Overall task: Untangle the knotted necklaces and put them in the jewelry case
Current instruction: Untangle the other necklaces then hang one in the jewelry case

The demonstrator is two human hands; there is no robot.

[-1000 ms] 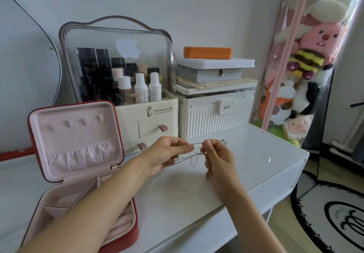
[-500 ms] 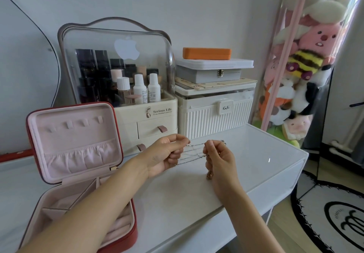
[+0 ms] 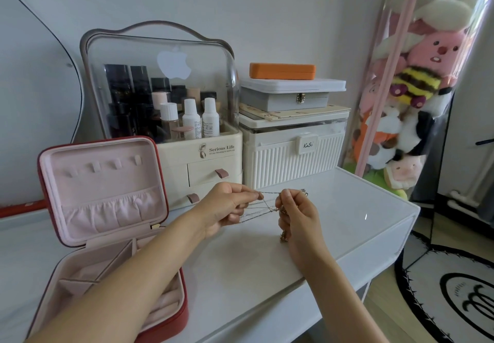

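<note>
At the left end of the white table (image 3: 240, 276), the red jewelry case (image 3: 107, 235) stands open, its pink-lined lid upright with small hooks and a gathered pocket, its tray split by dividers. No chain shows inside it. Just right of the case, the left hand (image 3: 227, 206) is raised above the table, with thumb and fingertips pinching thin silver strands. The knotted necklaces (image 3: 263, 207) stretch rightward from that pinch as several fine chains that fan apart near the left hand and cross at a small tangle close to the right hand (image 3: 296, 214). The right hand, farther right of the case, has its fingers curled around the other ends of the chains; a small gold-coloured piece (image 3: 284, 236) dangles below its palm, and a bit of silver chain pokes out above its knuckles. The strands hang taut between the two hands, clear of the table surface.

Behind the case and to its right stands a cream cosmetics organizer (image 3: 187, 134) with a clear domed cover and bottles inside. Right of that sits a ribbed white storage box (image 3: 294, 155), stacked with a grey latched box (image 3: 291, 99) and an orange case (image 3: 282, 70). Farthest right from the case, plush toys (image 3: 417, 83) fill a clear column.
</note>
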